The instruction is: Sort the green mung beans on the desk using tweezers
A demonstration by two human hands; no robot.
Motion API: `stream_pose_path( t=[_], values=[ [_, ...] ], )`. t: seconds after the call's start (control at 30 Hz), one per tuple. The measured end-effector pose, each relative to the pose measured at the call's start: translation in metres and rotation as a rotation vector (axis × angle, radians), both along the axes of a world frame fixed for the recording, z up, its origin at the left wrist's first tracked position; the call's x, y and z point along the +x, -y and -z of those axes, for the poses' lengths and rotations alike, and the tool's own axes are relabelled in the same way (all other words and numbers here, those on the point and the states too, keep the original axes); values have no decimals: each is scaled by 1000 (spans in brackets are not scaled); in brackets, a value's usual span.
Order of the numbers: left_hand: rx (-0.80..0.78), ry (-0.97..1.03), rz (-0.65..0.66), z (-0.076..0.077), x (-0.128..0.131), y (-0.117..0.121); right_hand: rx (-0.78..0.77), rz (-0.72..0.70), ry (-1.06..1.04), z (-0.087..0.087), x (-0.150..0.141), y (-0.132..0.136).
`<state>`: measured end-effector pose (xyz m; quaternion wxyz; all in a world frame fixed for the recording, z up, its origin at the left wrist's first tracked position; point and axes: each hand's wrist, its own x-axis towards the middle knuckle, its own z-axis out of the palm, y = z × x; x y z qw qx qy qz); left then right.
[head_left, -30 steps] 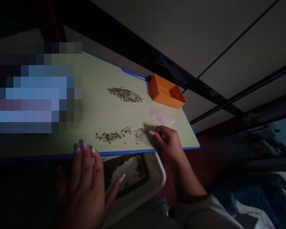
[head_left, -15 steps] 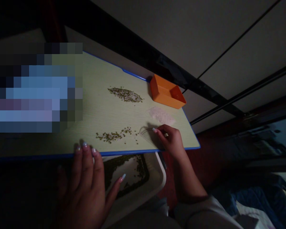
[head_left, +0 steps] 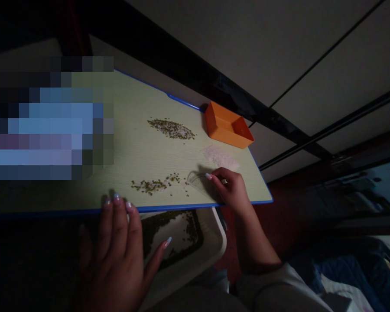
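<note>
My right hand (head_left: pixel 232 187) pinches a clear plastic protractor (head_left: pixel 197 182) low over the table, its curved edge pointing left. Part of the protractor is hidden behind my fingers. Just left of it lies a scattered row of small green beans (head_left: pixel 156 185) mixed with pale grains. Beyond my right hand is a heap of fine white grains (head_left: pixel 221 157). My left hand (head_left: pixel 118 247) has its fingers spread, with the fingertips at the blue table edge and nothing held.
A second bean pile (head_left: pixel 171 129) lies farther back on the pale table (head_left: pixel 123 147). An orange box (head_left: pixel 230 128) stands at the back right. Below the front edge is a white bin (head_left: pixel 219 236) with green beans inside. At left, a pixelated patch hides the view.
My right hand has shifted very slightly left and away from me with the protractor. My left hand looks nearly still, and the bean piles look the same.
</note>
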<state>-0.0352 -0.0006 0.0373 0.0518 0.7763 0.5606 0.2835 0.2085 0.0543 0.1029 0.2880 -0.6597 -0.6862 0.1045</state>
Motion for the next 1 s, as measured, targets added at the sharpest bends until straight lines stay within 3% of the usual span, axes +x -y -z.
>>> stream_pose_path(
  t=[0.17,1.0],
  values=[
    [-23,38,-11,0,0,1,-12,-47,-10,-1,2,3],
    [0,58,-18,2,1,1,-5,13,70,5,8,-9]
  ],
)
